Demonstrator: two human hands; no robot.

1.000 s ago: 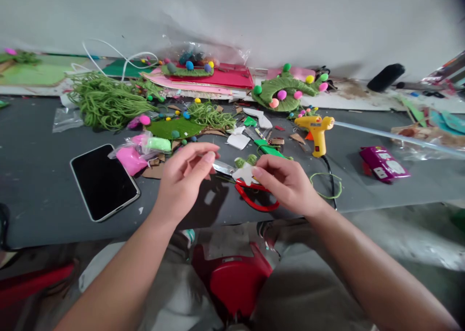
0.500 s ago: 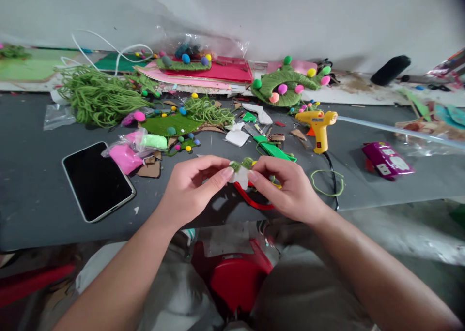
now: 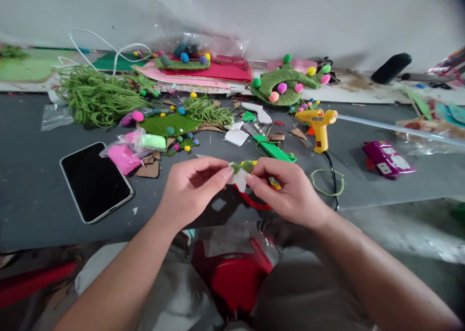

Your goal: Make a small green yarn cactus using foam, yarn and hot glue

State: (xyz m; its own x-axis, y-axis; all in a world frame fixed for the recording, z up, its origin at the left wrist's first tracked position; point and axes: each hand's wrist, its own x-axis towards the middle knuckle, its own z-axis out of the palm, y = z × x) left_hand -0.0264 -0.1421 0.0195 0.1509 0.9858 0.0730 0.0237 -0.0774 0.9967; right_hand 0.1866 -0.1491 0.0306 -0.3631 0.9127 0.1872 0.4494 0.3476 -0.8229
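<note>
My left hand (image 3: 194,190) and my right hand (image 3: 288,190) meet above the front of the table. Between their thumbs and fingertips they pinch a small white piece (image 3: 240,181) topped with two green yarn tufts (image 3: 247,166). Both hands are closed on it, one at each side, and the fingertips cover its edges. Beneath the right hand lies a red and yellow curved object (image 3: 254,203), mostly hidden. A green spiral-bound pad (image 3: 274,149) rests just beyond that hand, and cardboard scraps (image 3: 148,169) lie beyond the left.
To the left are a phone (image 3: 97,183), bagged pink clay (image 3: 124,159) and a heap of green yarn (image 3: 98,96). A yellow glue gun (image 3: 318,130) stands at right near a purple packet (image 3: 388,159). Yarn-wrapped shapes with coloured balls (image 3: 286,86) sit at the back.
The white piece has tilted slightly, showing more of its lower part and both green tufts. My two hands keep their pinch at nearly the same place.
</note>
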